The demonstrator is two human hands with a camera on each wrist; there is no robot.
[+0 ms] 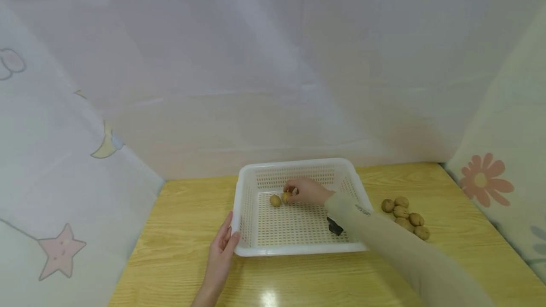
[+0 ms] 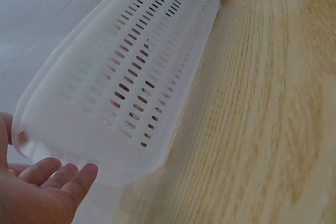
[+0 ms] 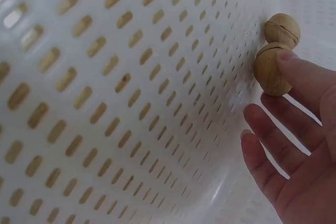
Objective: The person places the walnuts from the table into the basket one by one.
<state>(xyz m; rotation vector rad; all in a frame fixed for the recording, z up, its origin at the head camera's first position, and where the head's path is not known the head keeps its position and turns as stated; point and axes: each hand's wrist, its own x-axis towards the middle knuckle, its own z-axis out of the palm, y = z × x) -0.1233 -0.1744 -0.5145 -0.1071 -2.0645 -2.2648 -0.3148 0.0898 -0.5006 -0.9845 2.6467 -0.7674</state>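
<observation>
A white slotted plastic basket [image 1: 298, 250] stands on the wooden table. My left hand [image 1: 221, 245] holds its left end near the front corner, with the thumb at the rim and fingertips [image 2: 90, 170] against the outer wall. Inside the basket, my right hand [image 1: 309, 192] pinches a walnut [image 3: 271, 72] between thumb and index finger, low over the slotted floor. The other fingers spread loosely beside it. Another walnut [image 1: 275, 201] lies on the basket floor right by the pinched one.
Several walnuts [image 1: 401, 212] lie in a group on the table [image 1: 179, 231] to the right of the basket, partly behind the right sleeve [image 1: 396, 245]. A pale cloth backdrop [image 1: 273, 84] rises behind the table and at both sides. A black wrist device [image 1: 334, 226] hangs under the right wrist.
</observation>
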